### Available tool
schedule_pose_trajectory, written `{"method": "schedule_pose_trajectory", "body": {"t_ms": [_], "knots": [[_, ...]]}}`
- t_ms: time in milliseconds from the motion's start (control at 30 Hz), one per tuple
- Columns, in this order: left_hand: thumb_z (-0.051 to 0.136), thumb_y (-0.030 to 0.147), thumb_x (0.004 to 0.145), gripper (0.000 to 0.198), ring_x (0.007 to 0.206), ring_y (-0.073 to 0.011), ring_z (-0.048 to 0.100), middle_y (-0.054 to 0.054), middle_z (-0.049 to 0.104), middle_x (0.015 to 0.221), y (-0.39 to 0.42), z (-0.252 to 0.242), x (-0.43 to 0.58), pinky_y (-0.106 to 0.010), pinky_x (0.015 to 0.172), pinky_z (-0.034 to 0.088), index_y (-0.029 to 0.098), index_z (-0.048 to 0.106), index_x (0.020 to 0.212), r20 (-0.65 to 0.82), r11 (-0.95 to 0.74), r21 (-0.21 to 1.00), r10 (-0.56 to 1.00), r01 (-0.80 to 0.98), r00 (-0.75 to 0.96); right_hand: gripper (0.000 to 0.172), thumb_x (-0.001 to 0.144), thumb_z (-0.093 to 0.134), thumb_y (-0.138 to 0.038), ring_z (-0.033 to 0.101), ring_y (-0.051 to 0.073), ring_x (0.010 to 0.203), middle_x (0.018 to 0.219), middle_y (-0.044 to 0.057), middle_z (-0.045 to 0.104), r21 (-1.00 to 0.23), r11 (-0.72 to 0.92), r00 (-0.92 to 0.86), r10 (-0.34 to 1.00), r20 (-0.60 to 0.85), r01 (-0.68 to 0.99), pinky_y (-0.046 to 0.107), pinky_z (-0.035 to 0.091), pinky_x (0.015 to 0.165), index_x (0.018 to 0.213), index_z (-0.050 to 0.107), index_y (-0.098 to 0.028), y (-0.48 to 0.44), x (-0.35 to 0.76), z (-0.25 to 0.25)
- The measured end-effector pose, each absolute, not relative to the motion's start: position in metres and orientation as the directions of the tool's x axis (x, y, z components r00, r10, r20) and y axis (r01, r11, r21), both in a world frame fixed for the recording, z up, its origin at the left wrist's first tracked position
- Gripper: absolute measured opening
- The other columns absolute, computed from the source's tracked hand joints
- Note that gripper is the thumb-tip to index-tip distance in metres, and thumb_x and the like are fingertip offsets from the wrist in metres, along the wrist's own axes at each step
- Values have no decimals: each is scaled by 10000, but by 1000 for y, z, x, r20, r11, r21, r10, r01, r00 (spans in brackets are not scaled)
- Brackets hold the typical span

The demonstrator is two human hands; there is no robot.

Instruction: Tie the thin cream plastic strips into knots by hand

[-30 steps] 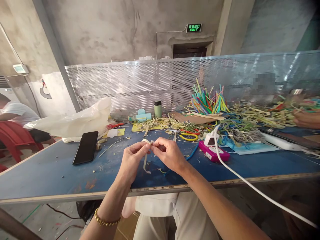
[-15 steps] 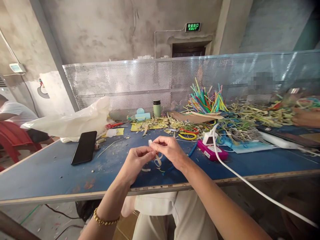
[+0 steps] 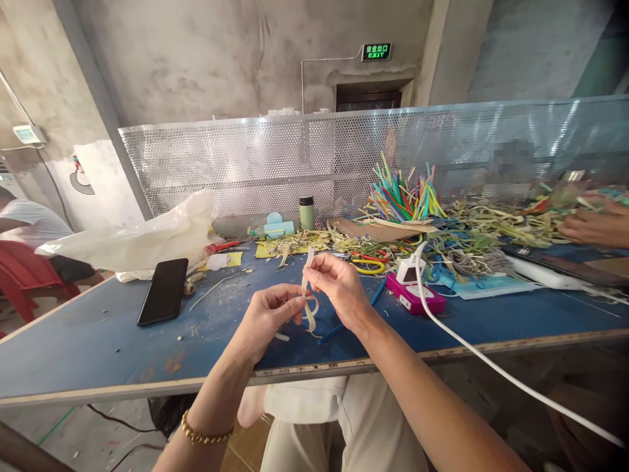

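Currently left hand (image 3: 265,318) pinches the pale strip (image 3: 304,286) between thumb and fingers; right hand (image 3: 341,288) has a matching pinch higher up. Short end pokes above the right grip, middle spans upright between both, rest curls in a loop below the left. Can't tell if loop touches bench (image 3: 206,354). Blue cord (image 3: 330,334) lies just beside.

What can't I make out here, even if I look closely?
In the head view:
Pale strip: its pinched parts, hidden by the left hand and right hand.
Co-worker's hand: blurred, running off the right edge.
Seated person: partly cut off by the left edge.
Magenta box: print too small to read.
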State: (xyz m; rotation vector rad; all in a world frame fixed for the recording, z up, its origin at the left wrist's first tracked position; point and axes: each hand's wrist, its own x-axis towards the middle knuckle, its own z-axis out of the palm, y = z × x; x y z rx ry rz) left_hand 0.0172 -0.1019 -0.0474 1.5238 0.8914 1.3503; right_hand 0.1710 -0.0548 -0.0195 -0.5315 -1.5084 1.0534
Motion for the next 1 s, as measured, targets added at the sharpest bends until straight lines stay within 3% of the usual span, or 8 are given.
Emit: {"method": "schedule_pose_trajectory", "body": {"t_ms": [300, 433, 533, 700, 833, 1000], "knots": [[738, 319, 736, 173, 565, -100, 490, -5, 611, 596, -98, -49, 19, -215, 542, 346, 154, 751, 787, 278, -279, 958, 960, 65, 12, 139, 823, 690, -304, 541, 107, 636, 745, -10, 593, -683, 714, -159, 664, 731, -156, 231, 444, 597, 841, 617, -188, -49, 173, -27], [750, 299, 720, 172, 596, -111, 544, -19, 644, 626, -96, -47, 19, -227, 612, 399, 143, 745, 794, 282, -281, 957, 959, -67, -2, 46, 866, 642, -225, 539, 102, 610, 725, -17, 585, -599, 799, -214, 577, 788, -50, 230, 438, 577, 858, 612, -191, -56, 172, -27], [778, 302, 699, 199, 625, -115, 572, -38, 669, 677, -94, -47, 16, -234, 645, 411, 129, 742, 793, 271, -270, 942, 962, -199, -20, 36, 882, 620, -178, 570, 113, 672, 795, 13, 633, -462, 886, -250, 458, 853, 48, 236, 449, 599, 851, 638, -184, -59, 170, -26], [834, 290, 631, 233, 625, -114, 580, -47, 672, 679, -91, -47, 13, -225, 619, 392, 114, 732, 744, 248, -274, 918, 961, -286, -122, 97, 913, 586, -155, 615, 160, 853, 887, 55, 675, -238, 958, -361, 280, 889, 157, 292, 483, 755, 879, 672, -184, -54, 170, -30], [838, 276, 628, 222, 628, -115, 585, -42, 667, 671, -91, -48, 13, -222, 612, 388, 114, 725, 729, 274, -306, 902, 951, -305, -144, 112, 921, 584, -163, 602, 169, 863, 892, 52, 673, -130, 954, -418, 238, 877, 271, 321, 464, 802, 889, 687, -193, -51, 170, -32], [827, 263, 647, 203, 643, -115, 585, -45, 673, 699, -92, -47, 14, -227, 643, 411, 113, 735, 749, 284, -307, 886, 952, -348, -117, 121, 927, 586, -182, 594, 165, 849, 893, 50, 665, -95, 946, -436, 231, 870, 311, 313, 454, 784, 898, 702, -200, -50, 171, -34]]}}
